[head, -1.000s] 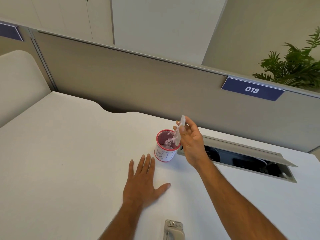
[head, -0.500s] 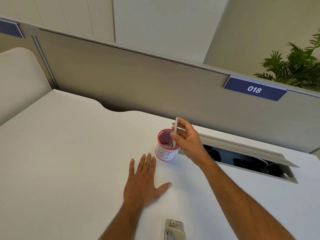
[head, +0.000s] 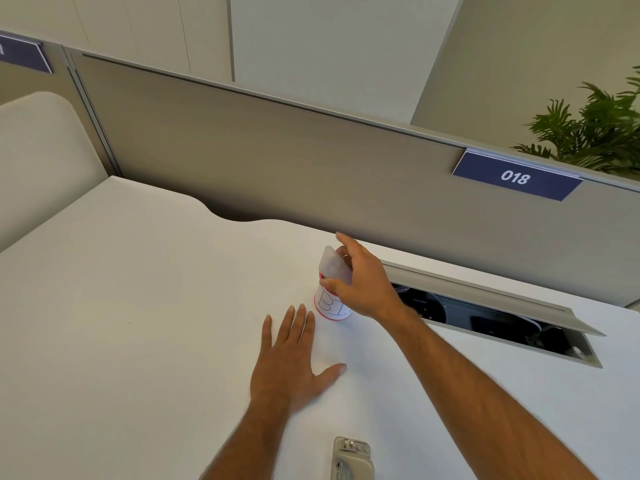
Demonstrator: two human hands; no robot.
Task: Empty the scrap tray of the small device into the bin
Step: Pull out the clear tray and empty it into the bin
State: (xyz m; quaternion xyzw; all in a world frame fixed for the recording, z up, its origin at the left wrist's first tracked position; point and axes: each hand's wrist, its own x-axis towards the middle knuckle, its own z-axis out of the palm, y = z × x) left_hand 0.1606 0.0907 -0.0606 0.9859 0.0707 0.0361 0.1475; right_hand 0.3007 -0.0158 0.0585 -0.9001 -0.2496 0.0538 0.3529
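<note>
at frame centre the right hand [head: 363,282] pinches the clear tray [head: 331,265] tilted directly over the bin [head: 329,308] – device [head: 351,457] waits bottom centre, nearer the flat, empty left hand [head: 291,362].

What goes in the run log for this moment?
right hand: holds scrap tray over bin | left hand: flat on desk | device: near edge

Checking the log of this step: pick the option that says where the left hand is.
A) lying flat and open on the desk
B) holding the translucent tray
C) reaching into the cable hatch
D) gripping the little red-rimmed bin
A: the left hand lies palm down, fingers spread, on the desk, while the right hand holds the tray over the bin.
</note>
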